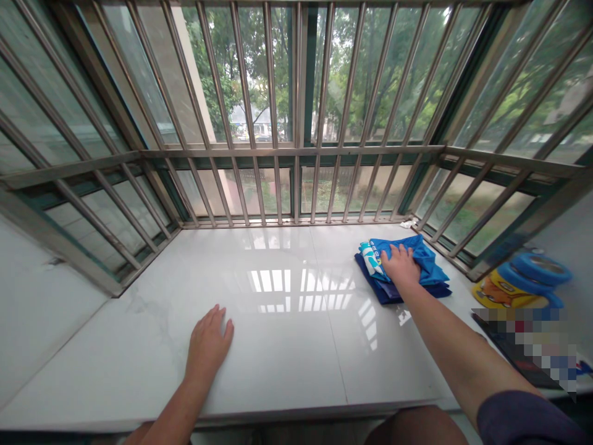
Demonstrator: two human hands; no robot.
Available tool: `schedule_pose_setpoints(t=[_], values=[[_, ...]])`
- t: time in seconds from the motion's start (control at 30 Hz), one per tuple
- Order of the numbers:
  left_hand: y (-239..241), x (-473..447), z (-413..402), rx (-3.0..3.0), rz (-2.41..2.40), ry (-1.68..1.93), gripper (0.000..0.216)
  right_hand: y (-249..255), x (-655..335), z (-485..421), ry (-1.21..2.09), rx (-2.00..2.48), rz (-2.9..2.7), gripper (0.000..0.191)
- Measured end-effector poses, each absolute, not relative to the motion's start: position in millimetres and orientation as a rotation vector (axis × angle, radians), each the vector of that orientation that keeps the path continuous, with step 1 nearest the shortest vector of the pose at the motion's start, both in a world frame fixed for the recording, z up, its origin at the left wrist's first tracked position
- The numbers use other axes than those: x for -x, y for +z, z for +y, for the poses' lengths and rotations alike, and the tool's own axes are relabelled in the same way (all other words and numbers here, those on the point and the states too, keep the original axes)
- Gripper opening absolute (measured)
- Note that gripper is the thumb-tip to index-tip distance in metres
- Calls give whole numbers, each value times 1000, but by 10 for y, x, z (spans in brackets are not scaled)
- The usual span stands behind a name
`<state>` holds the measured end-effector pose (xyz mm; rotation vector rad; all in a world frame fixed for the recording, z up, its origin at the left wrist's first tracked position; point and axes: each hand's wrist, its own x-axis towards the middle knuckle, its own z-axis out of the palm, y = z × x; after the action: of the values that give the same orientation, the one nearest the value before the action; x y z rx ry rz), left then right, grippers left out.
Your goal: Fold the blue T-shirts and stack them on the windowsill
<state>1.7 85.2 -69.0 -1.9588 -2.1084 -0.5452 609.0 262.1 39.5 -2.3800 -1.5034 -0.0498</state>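
Observation:
On the right side of the white windowsill (278,364) lies a small stack of folded blue clothes (433,262), bright blue with a white and light-blue print on top and dark navy beneath. My right hand (402,264) rests on the top of this stack, fingers stretched out and spread over the cloth. Farther left, my left hand (209,340) lies flat on the bare sill surface, its thumb apart from the fingers and nothing in it. A wide stretch of glossy sill separates it from the clothes.
Metal bars (296,151) and window panes enclose the sill at the back and both sides. At the right stands a yellow and blue container (514,281); near it lies a dark flat item (504,352), partly pixelated. A small white scrap (407,224) sits by the back right corner.

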Motion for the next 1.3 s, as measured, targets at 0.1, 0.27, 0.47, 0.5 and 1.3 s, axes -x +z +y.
schedule_pose_setpoints(t=[0.1,0.27,0.47,0.5,1.3], values=[[-689,-16,851,1963,-2105,-564,55,397,-6084,2614,-56,2375,-1507,76],[-703,-23,845,1945,-2144,-590,53,387,-6087,2618,-54,2380,-1502,76],[-704,-28,841,1949,-2146,-599,53,378,-6103,2633,-52,2392,-1501,76],[-700,-28,841,1949,-2141,-595,52,378,-6104,2635,-52,2395,-1501,76],[-745,14,858,1949,-2069,-577,53,388,-6086,2621,-67,2427,-1513,76]])
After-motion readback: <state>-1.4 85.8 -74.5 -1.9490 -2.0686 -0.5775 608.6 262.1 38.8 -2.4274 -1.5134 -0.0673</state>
